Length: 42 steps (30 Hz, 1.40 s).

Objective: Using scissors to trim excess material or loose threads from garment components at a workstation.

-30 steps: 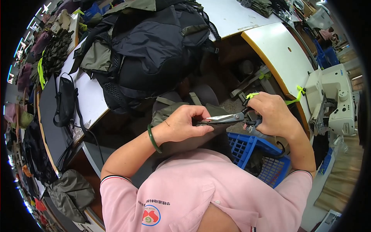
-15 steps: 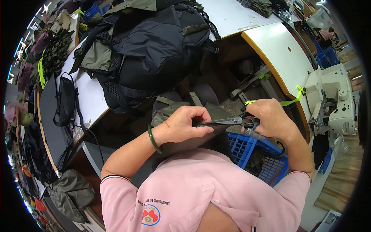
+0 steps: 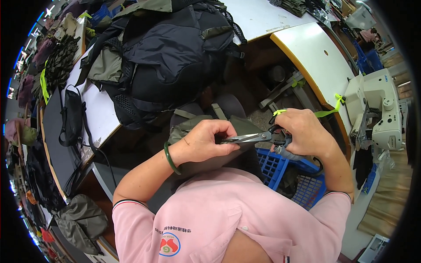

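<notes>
The right hand (image 3: 307, 131) was closed around the black handles of a pair of scissors (image 3: 252, 138), whose blades pointed toward nine o'clock, straight at the left hand (image 3: 206, 140). That left hand's grip was pinched shut on a small piece of olive-green fabric (image 3: 228, 127) right at the blade tips, so the blades lay between the two hands (whether they were parted or closed could not be made out). Both hands were held above the person's lap, where more of the olive fabric was bunched. A green bangle (image 3: 170, 158) sat on the left wrist.

At twelve o'clock from the hands, a large black backpack (image 3: 171, 57) lay on the white table (image 3: 98, 109). At five o'clock from the right hand stood a blue plastic crate (image 3: 302, 184). At three o'clock, well apart, a white sewing machine (image 3: 381, 109) stood beside a curved table (image 3: 311, 57), with a neon-yellow ribbon (image 3: 329, 109) near its edge.
</notes>
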Tool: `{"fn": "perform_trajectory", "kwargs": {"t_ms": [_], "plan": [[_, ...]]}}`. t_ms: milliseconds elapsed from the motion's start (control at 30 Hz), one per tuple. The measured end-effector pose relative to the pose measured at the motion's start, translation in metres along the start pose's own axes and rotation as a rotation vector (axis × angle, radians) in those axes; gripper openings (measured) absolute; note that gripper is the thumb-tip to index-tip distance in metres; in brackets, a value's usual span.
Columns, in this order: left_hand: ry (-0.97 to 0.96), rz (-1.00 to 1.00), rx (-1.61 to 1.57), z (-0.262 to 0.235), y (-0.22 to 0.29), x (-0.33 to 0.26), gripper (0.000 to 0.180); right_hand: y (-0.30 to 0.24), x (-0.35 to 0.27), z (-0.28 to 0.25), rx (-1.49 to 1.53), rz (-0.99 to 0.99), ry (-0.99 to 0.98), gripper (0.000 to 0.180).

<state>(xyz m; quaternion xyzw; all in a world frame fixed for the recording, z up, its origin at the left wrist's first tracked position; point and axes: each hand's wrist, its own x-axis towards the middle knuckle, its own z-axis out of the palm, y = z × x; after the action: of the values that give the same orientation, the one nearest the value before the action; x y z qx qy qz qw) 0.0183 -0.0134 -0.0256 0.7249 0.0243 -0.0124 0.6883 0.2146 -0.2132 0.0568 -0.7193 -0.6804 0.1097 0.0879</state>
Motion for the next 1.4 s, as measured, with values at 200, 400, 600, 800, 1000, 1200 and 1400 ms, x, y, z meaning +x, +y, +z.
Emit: {"fn": "perform_trajectory", "kwargs": {"t_ms": [200, 400, 600, 800, 1000, 1200, 1400], "plan": [[-0.004, -0.002, 0.034, 0.000, 0.001, 0.000, 0.013, 0.005, -0.004, 0.003, -0.047, -0.004, 0.032, 0.018], [0.013, 0.002, 0.009, -0.002, -0.001, -0.002, 0.012, 0.008, -0.007, -0.003, 0.003, 0.110, -0.011, 0.018], [0.034, 0.052, 0.051, 0.006, 0.005, 0.004, 0.014, -0.014, 0.014, 0.014, 0.448, 0.065, 0.072, 0.036], [0.005, 0.129, 0.127, -0.005, -0.002, -0.001, 0.018, -0.011, 0.025, 0.025, 0.427, -0.005, -0.015, 0.035], [0.194, 0.283, 0.546, -0.052, -0.029, -0.023, 0.016, -0.002, 0.018, 0.025, 0.622, 0.083, -0.023, 0.032], [0.132, 0.350, 0.675, -0.049, -0.030, -0.030, 0.016, 0.004, 0.008, 0.025, 0.585, 0.051, 0.031, 0.032], [0.424, 0.989, 1.147, -0.027, -0.006, -0.047, 0.021, 0.005, -0.003, 0.023, 0.522, 0.108, -0.033, 0.028]]}}
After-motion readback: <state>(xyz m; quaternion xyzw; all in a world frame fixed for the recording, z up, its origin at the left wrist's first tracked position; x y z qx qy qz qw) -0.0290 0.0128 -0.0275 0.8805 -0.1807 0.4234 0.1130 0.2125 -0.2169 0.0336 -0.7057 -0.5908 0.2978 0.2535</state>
